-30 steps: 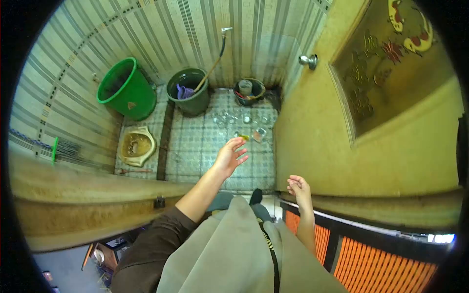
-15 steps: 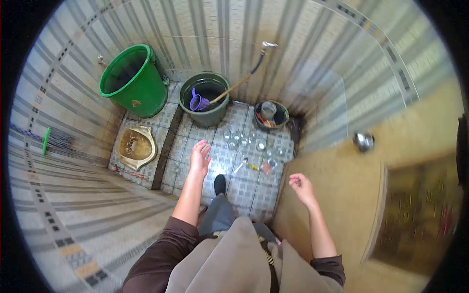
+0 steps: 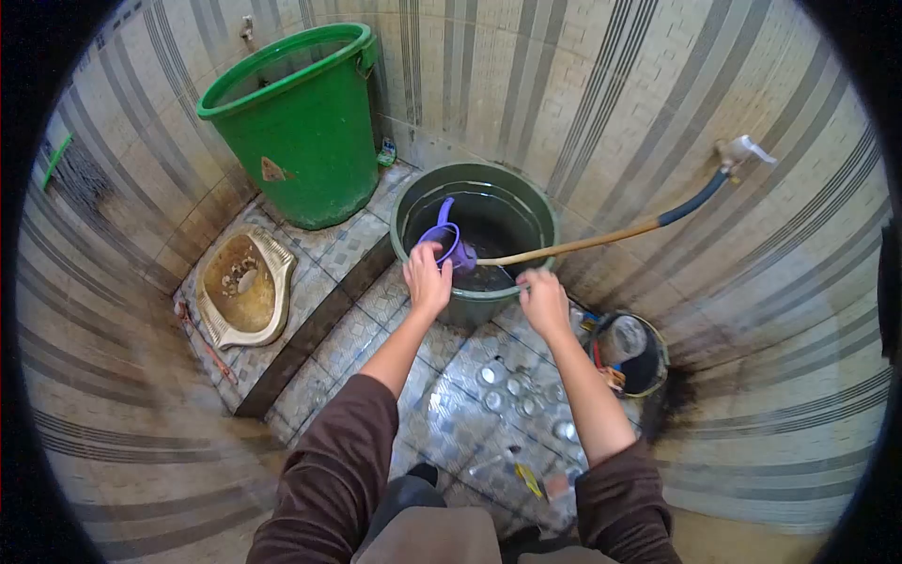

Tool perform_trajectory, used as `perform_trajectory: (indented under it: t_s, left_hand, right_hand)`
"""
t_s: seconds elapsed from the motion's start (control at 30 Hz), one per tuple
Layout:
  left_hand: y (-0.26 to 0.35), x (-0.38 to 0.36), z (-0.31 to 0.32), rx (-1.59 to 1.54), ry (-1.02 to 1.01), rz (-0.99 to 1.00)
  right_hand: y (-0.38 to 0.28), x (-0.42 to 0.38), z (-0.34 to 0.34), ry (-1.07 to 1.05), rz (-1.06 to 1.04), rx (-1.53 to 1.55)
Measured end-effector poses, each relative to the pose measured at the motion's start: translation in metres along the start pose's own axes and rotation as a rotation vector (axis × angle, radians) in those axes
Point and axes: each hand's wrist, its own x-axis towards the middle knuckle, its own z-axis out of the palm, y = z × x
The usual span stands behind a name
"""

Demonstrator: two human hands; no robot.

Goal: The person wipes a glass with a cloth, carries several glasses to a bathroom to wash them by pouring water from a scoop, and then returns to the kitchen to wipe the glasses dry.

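A grey-green bucket [image 3: 470, 305] of water stands on the tiled floor ahead of me. A purple dipper [image 3: 458, 256] rests in it near the front-left rim, its handle pointing up. My left hand [image 3: 429, 285] is over that rim, fingers extended beside the dipper and thumb apart. At the front-right rim my right hand [image 3: 545, 301] has its fingers curled over the edge. Between the hands, the end of a tan hose [image 3: 583, 242] reaches into the bucket at the dipper, coming from a wall tap [image 3: 738, 155].
Several wet glasses [image 3: 517, 385] stand on the floor, with a spoon [image 3: 493, 461] and a yellow item [image 3: 528, 479] nearer me. To the right is a dark pail [image 3: 648, 362] holding a clear container. A green barrel [image 3: 310, 141] and squat toilet [image 3: 272, 315] occupy the raised step at left.
Both hands have moved forward from mid-air to the bucket's front rim. The view has come closer to the bucket, and the door at right has left the view.
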Motion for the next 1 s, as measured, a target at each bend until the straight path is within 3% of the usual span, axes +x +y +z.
perform_trajectory:
  t_s: [0.07,0.1,0.27,0.43,0.5,0.57,0.63,0.7,0.77,0.83,0.87,0.9,1.0]
  left_hand:
    - [-0.031,0.026,0.030,0.359,0.244,0.189]
    - [-0.041,0.034,0.031,0.350,0.171,0.216]
    - [-0.076,0.035,0.050,0.245,0.295,0.271]
    - [-0.071,0.033,0.046,0.234,0.252,0.254]
    - [-0.073,0.034,0.047,0.208,0.268,0.269]
    - [-0.075,0.035,0.048,0.198,0.252,0.267]
    - [-0.075,0.037,0.048,0.166,0.225,0.236]
    - [-0.071,0.038,0.047,0.134,0.229,0.192]
    - [-0.071,0.037,0.047,0.098,0.280,0.196]
    - [-0.069,0.037,0.046,0.087,0.273,0.182]
    - [-0.069,0.039,0.046,0.096,0.277,0.185]
    - [-0.070,0.038,0.047,0.107,0.274,0.185]
    - [-0.077,0.040,0.052,0.148,0.317,0.223]
  right_hand:
    - [0.003,0.036,0.050,0.178,-0.075,0.023]
    - [0.002,0.049,0.069,0.259,-0.119,0.030]
    - [-0.006,0.093,0.139,0.081,-0.125,-0.082]
    - [-0.025,0.139,0.175,-0.097,-0.132,-0.334]
    - [-0.025,0.164,0.195,-0.284,-0.336,-0.483]
    - [-0.018,0.176,0.233,-0.217,-0.557,-0.585]
    - [0.010,0.181,0.285,-0.117,-0.650,-0.428]
    - [-0.002,0.183,0.276,-0.476,-0.372,-0.584]
    - [-0.012,0.186,0.269,-0.528,-0.383,-0.851]
    - [-0.003,0.185,0.279,-0.443,-0.285,-1.071]
    - [-0.006,0.183,0.260,-0.511,-0.176,-1.063]
    - [-0.005,0.180,0.243,-0.418,-0.083,-1.106]
    - [0.005,0.166,0.196,-0.669,0.085,-0.794]
